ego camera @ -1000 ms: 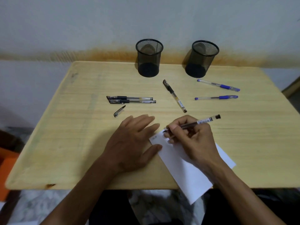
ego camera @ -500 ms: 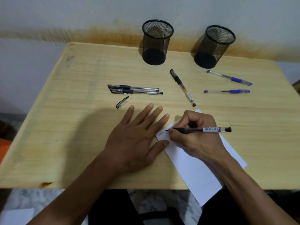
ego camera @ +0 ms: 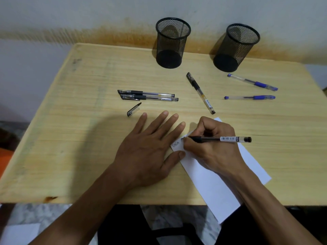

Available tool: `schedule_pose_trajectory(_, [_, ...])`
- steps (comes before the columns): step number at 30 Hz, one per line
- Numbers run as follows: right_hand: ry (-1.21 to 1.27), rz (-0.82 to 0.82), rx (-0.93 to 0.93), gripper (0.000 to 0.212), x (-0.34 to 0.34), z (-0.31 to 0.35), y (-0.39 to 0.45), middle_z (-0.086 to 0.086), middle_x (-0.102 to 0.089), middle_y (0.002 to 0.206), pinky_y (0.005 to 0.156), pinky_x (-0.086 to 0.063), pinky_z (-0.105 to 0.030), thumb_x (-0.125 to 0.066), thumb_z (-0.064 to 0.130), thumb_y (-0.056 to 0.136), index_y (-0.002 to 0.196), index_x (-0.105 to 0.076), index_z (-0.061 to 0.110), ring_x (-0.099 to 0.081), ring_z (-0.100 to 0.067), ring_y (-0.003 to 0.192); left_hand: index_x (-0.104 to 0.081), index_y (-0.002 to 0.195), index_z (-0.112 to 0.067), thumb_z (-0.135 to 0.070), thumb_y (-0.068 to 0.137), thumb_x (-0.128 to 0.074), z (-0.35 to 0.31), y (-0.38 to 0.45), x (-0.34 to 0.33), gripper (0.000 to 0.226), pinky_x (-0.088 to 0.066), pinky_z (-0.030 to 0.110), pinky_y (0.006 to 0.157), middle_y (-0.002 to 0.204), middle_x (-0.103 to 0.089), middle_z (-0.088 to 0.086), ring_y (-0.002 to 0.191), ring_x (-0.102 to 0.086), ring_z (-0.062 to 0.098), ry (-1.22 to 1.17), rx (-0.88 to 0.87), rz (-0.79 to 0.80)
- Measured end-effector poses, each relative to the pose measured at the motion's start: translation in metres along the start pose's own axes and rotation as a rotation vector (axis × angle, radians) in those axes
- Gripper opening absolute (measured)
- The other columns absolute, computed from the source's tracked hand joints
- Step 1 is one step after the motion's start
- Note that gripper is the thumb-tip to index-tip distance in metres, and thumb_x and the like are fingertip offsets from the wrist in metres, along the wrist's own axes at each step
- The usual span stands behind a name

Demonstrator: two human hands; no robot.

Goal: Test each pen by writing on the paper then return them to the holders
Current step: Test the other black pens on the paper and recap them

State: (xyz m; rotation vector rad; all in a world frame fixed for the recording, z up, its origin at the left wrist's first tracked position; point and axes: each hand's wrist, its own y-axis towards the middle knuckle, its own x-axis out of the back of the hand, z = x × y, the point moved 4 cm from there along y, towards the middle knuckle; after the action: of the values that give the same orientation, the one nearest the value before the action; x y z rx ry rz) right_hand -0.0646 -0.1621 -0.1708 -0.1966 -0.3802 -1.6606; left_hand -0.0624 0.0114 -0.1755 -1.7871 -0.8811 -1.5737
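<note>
From the head cam: your right hand (ego camera: 215, 147) is pinching a black gel pen (ego camera: 216, 138), tip down on the sheet of paper (ego camera: 208, 181) near the desk's (ego camera: 74, 138) front edge, next to some scribbles. Your left hand (ego camera: 146, 149) lies flat with fingers spread, holding nothing, thumb on the paper's left edge. The loose pen cap (ego camera: 134, 111) sits just past your fingertips. Two black pens (ego camera: 147, 96) lie side by side mid-desk, another black pen (ego camera: 200, 92) angled beside them, two blue pens (ego camera: 251, 91) toward the right edge. Both mesh holders (ego camera: 171, 43) stand at the back edge.
</note>
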Motion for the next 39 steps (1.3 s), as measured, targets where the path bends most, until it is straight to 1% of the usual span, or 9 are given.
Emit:
schedule_pose_trajectory(6, [-0.012,-0.015,-0.009,0.021,0.0024,0.0046,-0.0024,-0.015,-0.059,0.055,0.047,-0.039,-0.043,-0.075,0.01,0.064,0.058,-0.055,0.01,-0.051,-0.036,0.052,-0.009,0.158,-0.031,-0.064,0.097,-0.011,0.0005,-0.0003,-0.0008,0.07,-0.006,0.054,0.121,0.167,-0.001,-0.006,0.153,0.009,0.015,0.002,0.001,0.009])
schedule_pose_trajectory(10, [-0.014,0.003,-0.01,0.023,0.0012,0.0051,-0.0012,-0.009,-0.058,0.053,0.046,-0.035,-0.035,-0.075,0.013,0.061,0.056,-0.053,0.014,-0.046,-0.021,0.047,-0.007,0.158,-0.032,-0.065,0.096,-0.009,0.0002,-0.0005,0.0,0.07,-0.005,0.053,0.121,0.167,0.001,-0.007,0.153,0.011,0.014,0.002,0.005,0.01])
schedule_pose_trajectory(13, [-0.026,-0.01,-0.002,0.022,0.002,0.0062,-0.0023,-0.009,-0.058,0.053,0.045,-0.036,-0.036,-0.075,0.011,0.063,0.057,-0.054,0.013,-0.047,-0.028,0.048,-0.007,0.158,-0.032,-0.065,0.096,-0.008,0.0003,-0.0006,0.0001,0.071,-0.004,0.053,0.121,0.167,0.002,-0.008,0.153,0.012,0.013,-0.003,0.005,0.011])
schedule_pose_trajectory(16, [-0.032,-0.015,-0.013,0.021,0.0028,0.0058,-0.0026,-0.009,-0.058,0.053,0.046,-0.037,-0.035,-0.074,0.01,0.064,0.057,-0.054,0.012,-0.048,-0.02,0.047,-0.006,0.158,-0.032,-0.066,0.096,-0.008,0.0001,-0.0005,-0.0001,0.071,-0.004,0.053,0.121,0.167,0.002,-0.007,0.152,0.012,0.013,0.004,0.008,0.012])
schedule_pose_trajectory(19, [-0.043,-0.011,-0.009,0.02,0.0027,0.0064,-0.0013,-0.01,-0.06,0.055,0.047,-0.04,-0.037,-0.074,0.01,0.065,0.058,-0.055,0.012,-0.052,-0.024,0.048,-0.008,0.158,-0.032,-0.066,0.096,-0.008,-0.0001,-0.0005,0.0005,0.071,-0.005,0.053,0.121,0.167,0.0,-0.007,0.153,0.011,0.014,0.004,0.007,0.009])
schedule_pose_trajectory(21, [-0.04,-0.006,-0.005,0.022,0.0022,0.0064,-0.0013,-0.01,-0.057,0.055,0.046,-0.037,-0.033,-0.073,0.009,0.064,0.057,-0.053,0.013,-0.048,-0.016,0.047,-0.007,0.158,-0.032,-0.066,0.096,-0.008,-0.0003,-0.0003,0.0001,0.071,-0.004,0.053,0.121,0.167,0.002,-0.007,0.153,0.012,0.014,0.007,0.007,0.013])
schedule_pose_trajectory(25, [-0.025,-0.035,-0.023,0.02,0.0027,0.0048,-0.0016,-0.01,-0.06,0.055,0.046,-0.04,-0.036,-0.073,0.008,0.066,0.059,-0.054,0.012,-0.052,-0.03,0.05,-0.007,0.158,-0.033,-0.065,0.096,-0.009,-0.0002,-0.0005,0.0006,0.07,-0.004,0.053,0.121,0.167,0.0,-0.007,0.153,0.011,0.014,0.0,0.004,0.007])
schedule_pose_trajectory(30, [-0.06,-0.021,0.002,0.019,0.003,0.0078,-0.0024,-0.007,-0.06,0.054,0.045,-0.037,-0.029,-0.073,0.01,0.065,0.058,-0.056,0.01,-0.049,-0.011,0.047,-0.006,0.158,-0.032,-0.065,0.096,-0.009,-0.0006,-0.0006,0.0015,0.07,-0.004,0.053,0.121,0.167,0.001,-0.007,0.153,0.011,0.014,0.0,0.004,0.008])
schedule_pose_trajectory(39, [-0.028,-0.061,-0.026,0.023,0.0041,0.0068,-0.0038,-0.01,-0.059,0.054,0.045,-0.037,-0.032,-0.073,0.003,0.067,0.058,-0.054,0.009,-0.047,-0.022,0.046,-0.006,0.158,-0.032,-0.065,0.096,-0.008,-0.0003,-0.0004,0.0007,0.07,-0.005,0.054,0.121,0.167,0.001,-0.006,0.153,0.011,0.014,0.004,0.001,0.01])
